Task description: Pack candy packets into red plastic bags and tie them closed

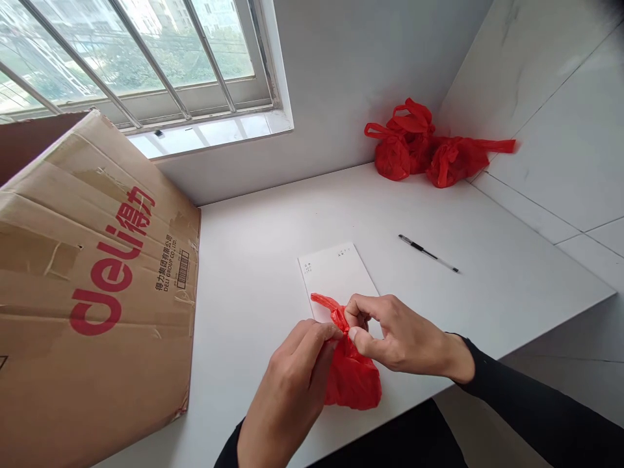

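A red plastic bag [358,383] is near the front edge of the white table, its body bulging below a gathered neck. My left hand [295,374] pinches the neck from the left, fingertips closed on the plastic. From the right, my right hand [394,335] grips the same neck between thumb and bent fingers. One loose handle of the bag sticks out to the upper left. What the bag contains is hidden. Partly under the bag and hands lies a white sheet or pad of paper [336,273] with small handwriting at its top corners.
A black-and-clear pen [428,253] lies right of the paper. Several tied red plastic bags [414,146] sit in the back corner against the wall. A large cardboard box [112,273] stands on the left, beside a barred window [146,58]. The table's front edge [546,335] runs diagonally at right.
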`<state>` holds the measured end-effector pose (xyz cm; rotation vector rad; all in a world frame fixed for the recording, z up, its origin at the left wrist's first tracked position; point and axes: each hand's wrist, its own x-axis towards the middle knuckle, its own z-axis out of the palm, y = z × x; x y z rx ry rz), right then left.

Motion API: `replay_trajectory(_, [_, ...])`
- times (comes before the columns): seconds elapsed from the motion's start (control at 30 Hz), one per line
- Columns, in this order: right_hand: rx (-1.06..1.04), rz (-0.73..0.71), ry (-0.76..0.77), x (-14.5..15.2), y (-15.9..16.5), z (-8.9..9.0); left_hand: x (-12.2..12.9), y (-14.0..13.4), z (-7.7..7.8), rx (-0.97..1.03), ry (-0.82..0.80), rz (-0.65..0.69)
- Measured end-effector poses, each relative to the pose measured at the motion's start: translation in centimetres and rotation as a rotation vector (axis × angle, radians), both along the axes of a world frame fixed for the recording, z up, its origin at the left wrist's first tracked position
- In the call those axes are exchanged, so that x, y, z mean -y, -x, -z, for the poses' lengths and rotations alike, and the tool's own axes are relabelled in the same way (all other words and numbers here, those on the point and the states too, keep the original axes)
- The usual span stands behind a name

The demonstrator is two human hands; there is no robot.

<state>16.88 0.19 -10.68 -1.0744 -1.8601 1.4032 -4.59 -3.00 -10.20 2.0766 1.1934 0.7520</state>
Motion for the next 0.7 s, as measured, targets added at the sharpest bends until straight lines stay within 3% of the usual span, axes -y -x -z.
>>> replay_trajectory(0.27, [0.061, -0.123, 0.034, -0.4, -0.6, -0.9, 0.1, 0.1, 0.6, -0.013, -0.070, 0.080])
replay_trajectory(0.43, [0.087, -0.015, -0.027, 0.3, -0.6, 0.1, 0.3, 0.4, 0.5, 0.076, -0.121, -0.023])
replay_trajectory(0.57, [0.015, 0.093, -0.194, 0.8, -0.6, -0.1, 0.1, 0.2, 0.3, 0.062, -0.120, 0.006])
replay_trajectory(0.7, [0.142, 0.022, -0.374, 0.8, -0.4, -0.4, 0.1, 0.1, 0.5, 0.034, -0.134, 0.037])
